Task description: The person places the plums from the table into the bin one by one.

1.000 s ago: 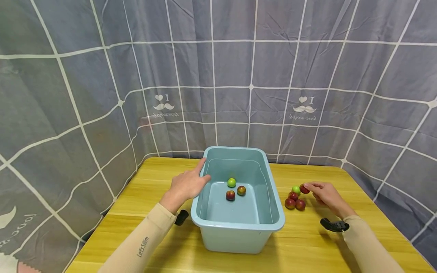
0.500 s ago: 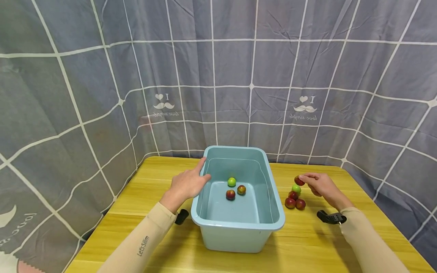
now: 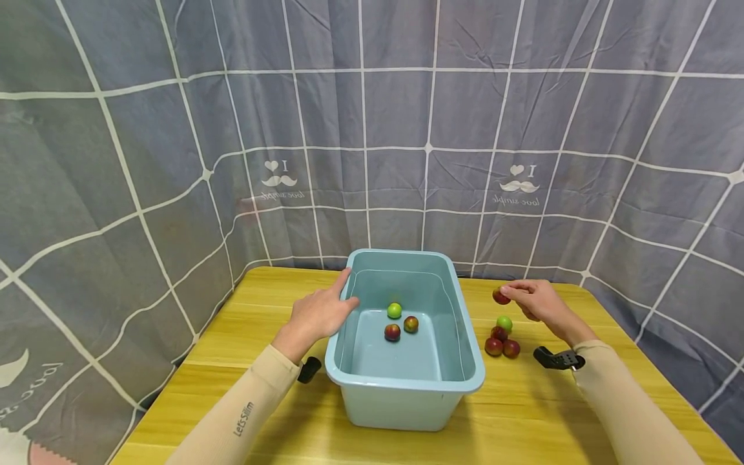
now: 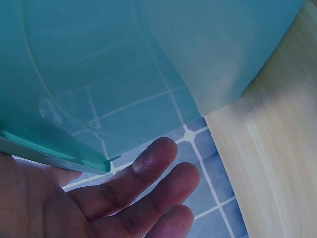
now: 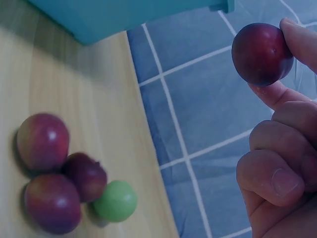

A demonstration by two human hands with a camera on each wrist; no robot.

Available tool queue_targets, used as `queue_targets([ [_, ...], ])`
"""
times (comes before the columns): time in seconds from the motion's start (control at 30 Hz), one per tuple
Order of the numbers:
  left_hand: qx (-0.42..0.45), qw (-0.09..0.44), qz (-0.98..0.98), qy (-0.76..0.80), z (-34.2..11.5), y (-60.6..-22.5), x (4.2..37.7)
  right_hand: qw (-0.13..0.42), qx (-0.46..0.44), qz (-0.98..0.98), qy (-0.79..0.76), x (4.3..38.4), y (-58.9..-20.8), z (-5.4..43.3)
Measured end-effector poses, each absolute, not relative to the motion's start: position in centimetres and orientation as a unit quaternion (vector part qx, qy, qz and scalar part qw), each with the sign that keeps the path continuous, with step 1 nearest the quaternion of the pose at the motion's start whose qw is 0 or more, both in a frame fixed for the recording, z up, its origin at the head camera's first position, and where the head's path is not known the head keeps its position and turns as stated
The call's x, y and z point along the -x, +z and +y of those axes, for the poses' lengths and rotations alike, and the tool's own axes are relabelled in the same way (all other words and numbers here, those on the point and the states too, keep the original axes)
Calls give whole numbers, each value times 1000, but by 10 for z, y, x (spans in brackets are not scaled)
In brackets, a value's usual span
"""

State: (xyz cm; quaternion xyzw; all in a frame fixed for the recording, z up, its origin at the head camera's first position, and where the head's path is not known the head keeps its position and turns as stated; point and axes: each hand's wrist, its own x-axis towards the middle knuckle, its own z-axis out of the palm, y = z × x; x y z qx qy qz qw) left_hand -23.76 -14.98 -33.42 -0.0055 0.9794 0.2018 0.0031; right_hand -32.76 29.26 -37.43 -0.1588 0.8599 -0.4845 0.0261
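My right hand [image 3: 540,303] pinches a dark red plum [image 5: 262,54] between thumb and index finger, its other fingers folded toward the palm. The plum is raised over the table, right of a light blue plastic basin [image 3: 403,385]. Below it, several red plums [image 3: 494,347] and a small round green fruit [image 3: 504,323] sit clustered. Inside the basin lie two plums [image 3: 392,332] and another green fruit [image 3: 394,310]. My left hand [image 3: 322,316] rests on the basin's left rim, thumb over the edge; in the left wrist view its fingers [image 4: 158,156] extend loosely outside.
The basin stands mid-table on a yellow wood-grain tabletop [image 3: 232,361]. A grey curtain [image 3: 395,181] with white grid lines hangs behind the table and along both sides. A black strap with a device [image 3: 559,358] sits on the right wrist.
My right hand has lifted the pinched plum up and to the left, away from the cluster beside the green fruit. The left hand and the basin stay where they were.
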Motion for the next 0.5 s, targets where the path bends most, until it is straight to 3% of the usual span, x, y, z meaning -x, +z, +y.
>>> queue_targets([
  [0.5, 4, 0, 978, 206, -149, -335, 236, 24, 201, 873, -444, 325, -332, 266],
])
